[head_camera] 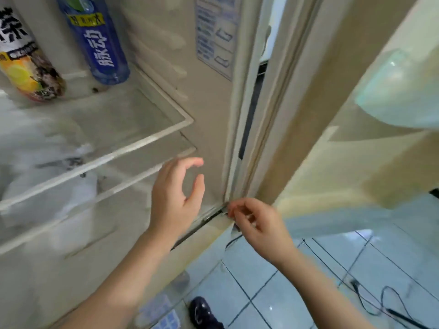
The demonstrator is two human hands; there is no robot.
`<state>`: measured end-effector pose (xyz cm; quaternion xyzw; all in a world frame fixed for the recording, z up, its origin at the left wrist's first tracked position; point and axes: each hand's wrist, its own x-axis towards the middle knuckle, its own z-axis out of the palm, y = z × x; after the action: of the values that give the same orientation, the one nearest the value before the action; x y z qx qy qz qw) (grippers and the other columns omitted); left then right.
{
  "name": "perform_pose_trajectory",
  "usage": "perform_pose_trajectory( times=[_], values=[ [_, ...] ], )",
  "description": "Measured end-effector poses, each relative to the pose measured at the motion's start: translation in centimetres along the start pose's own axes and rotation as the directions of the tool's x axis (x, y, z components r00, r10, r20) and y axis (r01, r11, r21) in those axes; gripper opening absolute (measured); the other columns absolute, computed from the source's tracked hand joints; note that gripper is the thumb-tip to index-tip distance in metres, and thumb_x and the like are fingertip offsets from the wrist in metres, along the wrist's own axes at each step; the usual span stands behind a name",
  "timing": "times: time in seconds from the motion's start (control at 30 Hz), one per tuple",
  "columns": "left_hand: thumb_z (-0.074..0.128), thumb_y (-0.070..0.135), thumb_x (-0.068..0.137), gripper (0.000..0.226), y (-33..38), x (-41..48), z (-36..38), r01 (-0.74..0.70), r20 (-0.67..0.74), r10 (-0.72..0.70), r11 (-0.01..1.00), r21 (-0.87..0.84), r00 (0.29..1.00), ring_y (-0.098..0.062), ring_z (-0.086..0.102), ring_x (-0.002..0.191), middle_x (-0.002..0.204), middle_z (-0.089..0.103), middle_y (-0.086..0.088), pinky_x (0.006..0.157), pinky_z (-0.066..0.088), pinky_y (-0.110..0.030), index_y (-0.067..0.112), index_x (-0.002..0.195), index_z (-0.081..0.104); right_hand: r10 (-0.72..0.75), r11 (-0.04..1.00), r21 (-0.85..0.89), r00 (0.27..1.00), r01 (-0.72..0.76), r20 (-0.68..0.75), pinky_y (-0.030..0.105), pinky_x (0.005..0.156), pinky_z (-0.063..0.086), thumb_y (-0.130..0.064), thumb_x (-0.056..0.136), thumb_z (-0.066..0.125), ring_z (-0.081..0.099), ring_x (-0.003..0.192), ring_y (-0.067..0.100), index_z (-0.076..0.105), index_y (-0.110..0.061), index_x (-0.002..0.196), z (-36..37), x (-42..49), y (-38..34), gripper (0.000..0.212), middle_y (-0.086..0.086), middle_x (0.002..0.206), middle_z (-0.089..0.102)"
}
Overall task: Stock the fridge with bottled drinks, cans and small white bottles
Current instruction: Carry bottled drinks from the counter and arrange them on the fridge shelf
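Judging the blue bottle full, heavy, slick: grip mid-body; left hand fingers spread, empty; right hand fingers curled, hold unclear

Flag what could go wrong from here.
1. The right hand hovers at the lower corner of the open door; a swinging door might pinch its fingers.
2. A loose cable lies on the tiled floor beside the fridge; a step back could snag it.
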<state>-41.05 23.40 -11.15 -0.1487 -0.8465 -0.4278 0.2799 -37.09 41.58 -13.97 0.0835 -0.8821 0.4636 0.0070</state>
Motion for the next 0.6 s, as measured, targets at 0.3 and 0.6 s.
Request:
perform_pose_trajectory(
  times=[0.3,0.6],
  values=[
    [0.058,0.029,0.090,0.029,7.8,-16.4,14.3,-0.010,0.820,-0.087,0.994,0.112,0.566,-0.008,0.054,0.106,0.115,0.058,0.011,0.081,0.040,-0.019,0.023,0.119,0.058,0.747,0.616,-0.203,0.647,-0.761,-0.156,0.023,0.079,0.045,-0.024,0.094,0.046,0.060,0.096,0.010,0.058,-0.027,0.116,-7.3,-30.2,17.3,0.026,-0.011,0.106,0.063],
    [0.056,0.027,0.092,0.032,18.7,-38.4,22.5,-0.109,0.953,-0.281,0.957,0.269,-0.112,-0.017,0.056,0.114,0.121,0.061,-0.003,0.092,0.040,-0.022,0.013,0.121,0.055,0.976,-0.027,0.458,-0.122,-0.889,-0.180,0.026,0.077,0.044,-0.018,0.091,0.049,0.063,0.097,0.023,0.060,-0.012,0.106,-6.1,-67.1,20.7,0.020,0.008,0.105,0.067]
  ],
)
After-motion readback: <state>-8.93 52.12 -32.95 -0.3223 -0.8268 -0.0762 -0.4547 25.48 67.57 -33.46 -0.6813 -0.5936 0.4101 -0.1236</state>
